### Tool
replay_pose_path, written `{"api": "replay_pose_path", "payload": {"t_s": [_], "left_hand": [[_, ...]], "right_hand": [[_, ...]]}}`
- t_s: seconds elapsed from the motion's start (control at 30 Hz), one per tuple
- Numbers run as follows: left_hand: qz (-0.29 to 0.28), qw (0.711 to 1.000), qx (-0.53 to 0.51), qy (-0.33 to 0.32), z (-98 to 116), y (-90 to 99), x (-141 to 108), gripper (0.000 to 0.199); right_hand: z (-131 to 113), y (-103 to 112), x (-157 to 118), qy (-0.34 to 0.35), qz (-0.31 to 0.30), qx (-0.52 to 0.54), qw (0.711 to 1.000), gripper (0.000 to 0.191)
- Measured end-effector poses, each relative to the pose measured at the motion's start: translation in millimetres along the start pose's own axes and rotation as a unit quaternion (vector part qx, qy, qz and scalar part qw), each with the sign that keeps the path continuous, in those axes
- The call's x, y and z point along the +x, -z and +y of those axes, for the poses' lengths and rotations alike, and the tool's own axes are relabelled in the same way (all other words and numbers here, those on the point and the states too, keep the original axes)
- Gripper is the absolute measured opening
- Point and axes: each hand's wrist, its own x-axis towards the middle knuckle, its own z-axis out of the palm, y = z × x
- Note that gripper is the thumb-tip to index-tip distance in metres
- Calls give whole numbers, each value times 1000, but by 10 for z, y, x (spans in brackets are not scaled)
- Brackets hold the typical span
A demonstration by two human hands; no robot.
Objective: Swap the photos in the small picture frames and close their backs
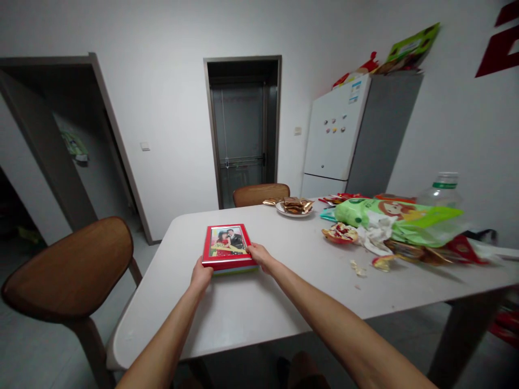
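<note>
I am steadying the red photo box [227,246] near the tabletop's [251,308] left edge; left hand [201,276] and right hand [259,254] fingers are pinching its near corners.

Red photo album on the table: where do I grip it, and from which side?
Probably by the two near corners, from the person's side. The red photo album lies flat on the white table, its near edge facing the person. The left hand and right hand already rest there, a grip on each side.
</note>
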Motion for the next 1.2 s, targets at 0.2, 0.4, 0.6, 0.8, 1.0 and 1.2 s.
{"api": "replay_pose_path", "payload": {"t_s": [0.2,0.4,0.6,0.8,1.0,1.2], "left_hand": [[29,999,1,15,26,37,122,47],[57,997,-32,41,-66,93,4,46],[103,989,-75,77,-35,248,-284,48],[22,984,-174,-28,930,95,-689,64],[-221,898,-349,-151,1646,6,-1107,78],[-227,891,-373,-121,1422,-9,-1108,76]], "right_hand": [[-88,-111,159,-14,1,-10,1000,31],[109,-74,191,-18,50,-14,999,38],[171,71,-67,7,134,11,991,57],[-700,110,-784,196,-48,298,933,76],[-1192,295,-1258,249,-145,460,840,78],[-997,233,-1233,214,-184,478,832,77]]}}
